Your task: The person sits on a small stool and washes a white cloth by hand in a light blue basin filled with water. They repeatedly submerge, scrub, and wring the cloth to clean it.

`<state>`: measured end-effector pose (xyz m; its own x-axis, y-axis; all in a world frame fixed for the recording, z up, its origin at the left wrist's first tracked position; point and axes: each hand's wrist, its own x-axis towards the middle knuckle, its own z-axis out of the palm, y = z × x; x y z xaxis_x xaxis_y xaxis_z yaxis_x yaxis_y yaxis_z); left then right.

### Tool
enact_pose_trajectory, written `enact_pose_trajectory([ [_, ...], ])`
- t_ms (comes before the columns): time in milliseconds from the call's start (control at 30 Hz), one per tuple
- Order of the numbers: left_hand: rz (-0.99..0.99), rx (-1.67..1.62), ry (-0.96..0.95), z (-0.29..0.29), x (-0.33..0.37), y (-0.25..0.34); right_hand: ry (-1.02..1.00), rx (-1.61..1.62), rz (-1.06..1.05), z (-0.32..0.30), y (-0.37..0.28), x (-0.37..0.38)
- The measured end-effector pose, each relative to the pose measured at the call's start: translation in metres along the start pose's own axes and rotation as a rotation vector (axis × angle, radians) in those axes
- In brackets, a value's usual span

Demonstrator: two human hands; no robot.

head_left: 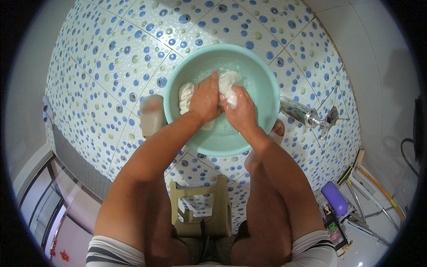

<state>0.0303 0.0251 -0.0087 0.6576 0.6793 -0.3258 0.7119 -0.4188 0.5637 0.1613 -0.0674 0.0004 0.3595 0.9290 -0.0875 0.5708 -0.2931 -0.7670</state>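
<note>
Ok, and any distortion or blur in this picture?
Head view: the tiled floor bows near the black rim; the left foot is partly blurred; left hand and right hand look fairly clear; glints speckle the water.

The one view looks steeply down from the person's head onto the tiled floor (106, 80), with the basin (218, 145) near its middle, toward twelve o'clock. The left forearm (160, 144) reaches in from seven o'clock and the right forearm (284, 162) from five, both nearer than the floor. The wide fisheye picture bends straight edges and darkens at its corners.
</note>
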Motion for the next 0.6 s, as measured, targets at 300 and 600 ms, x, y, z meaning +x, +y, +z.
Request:
enact_pose_trajectory([
  [300, 0.073, -0.397, 0.140, 0.009, 0.005, 0.004, -0.047, 0.151, -0.360, -0.015, -0.081, -0.010],
  [600, -0.314, -0.017, -0.031, -0.024, 0.007, -0.016, 0.189, 0.016, 0.044, -0.021, 0.015, 0.033],
])
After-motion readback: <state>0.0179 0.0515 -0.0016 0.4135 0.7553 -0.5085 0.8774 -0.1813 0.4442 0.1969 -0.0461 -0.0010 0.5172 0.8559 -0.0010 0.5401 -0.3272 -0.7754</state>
